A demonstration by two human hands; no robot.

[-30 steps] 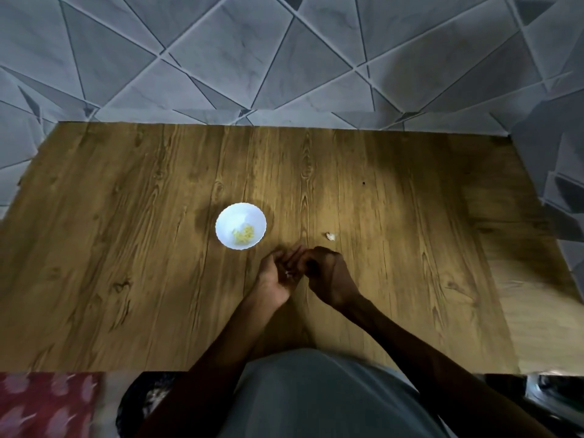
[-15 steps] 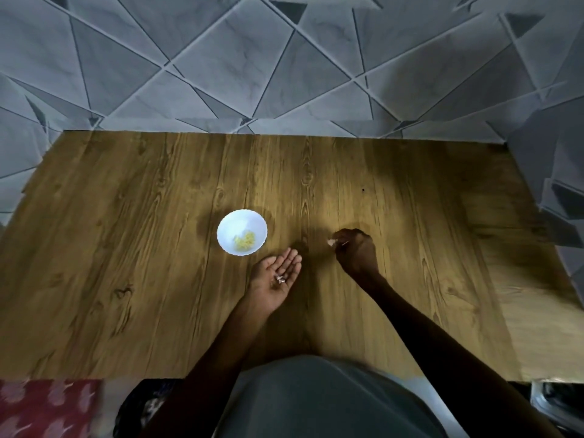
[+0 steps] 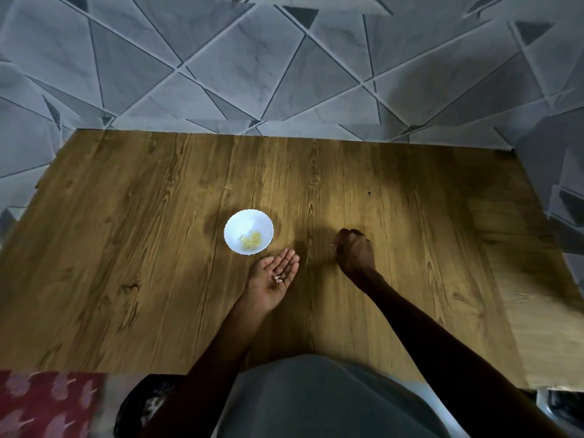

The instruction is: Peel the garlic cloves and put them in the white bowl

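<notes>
A small white bowl (image 3: 248,231) stands on the wooden table (image 3: 126,248) with several yellowish peeled garlic cloves (image 3: 252,240) in its bottom. My left hand (image 3: 274,278) lies palm up just right of and below the bowl, fingers straight, with a few small pale bits of garlic skin (image 3: 278,278) resting in the palm. My right hand (image 3: 354,251) is further right on the table, fingers curled, pinching a small pale garlic piece (image 3: 333,245) at its left side. Most of that piece is hidden by the fingers.
A grey tiled wall with triangle patterns (image 3: 284,74) rises behind the table's far edge and at the right. A red patterned cloth (image 3: 44,403) lies at the lower left. My grey clothing (image 3: 316,403) fills the bottom middle.
My hands, first together at the centre, have separated. The right hand reached right to the pale piece on the table and closed on it. The left palm stays open with the skins.
</notes>
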